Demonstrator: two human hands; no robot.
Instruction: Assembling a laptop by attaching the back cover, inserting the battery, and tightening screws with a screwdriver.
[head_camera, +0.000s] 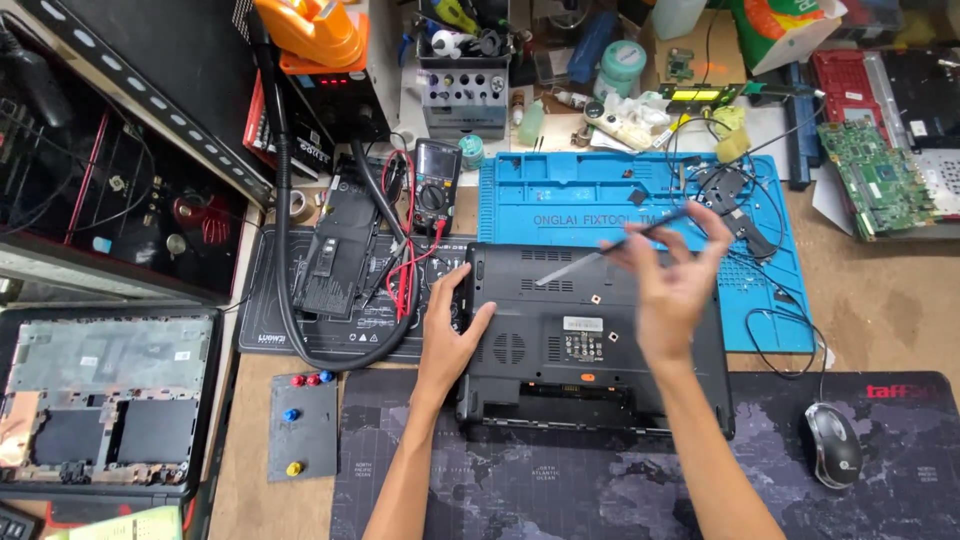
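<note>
Fingertips (655, 232) of the right hand (672, 290) were pinched together on a thin dark screwdriver (610, 248), whose shaft slanted down and to the left toward the black laptop base (590, 345); motion blur left the exact spot of its tip on that base uncertain. Fingers of the left hand (452, 330) were spread and pressed over the left edge of the laptop base, the thumb laid on its upper surface, so that the shell was steadied against the desk mat (600, 480) beneath it. The laptop base was seen lying underside up, its far half over the blue work mat (640, 200) and its near half on the dark desk mat. For such a step, it was judged that the tool would be best kept in line with the fastener and pressed firmly before turning, while the base was held flat so it could not skid. Left of the laptop base, a multimeter (436, 188) with red leads and a black hose were found; right of it, a mouse (833, 444) rested, well apart. Beyond the laptop base, a green circuit board (875, 175) lay far right.
</note>
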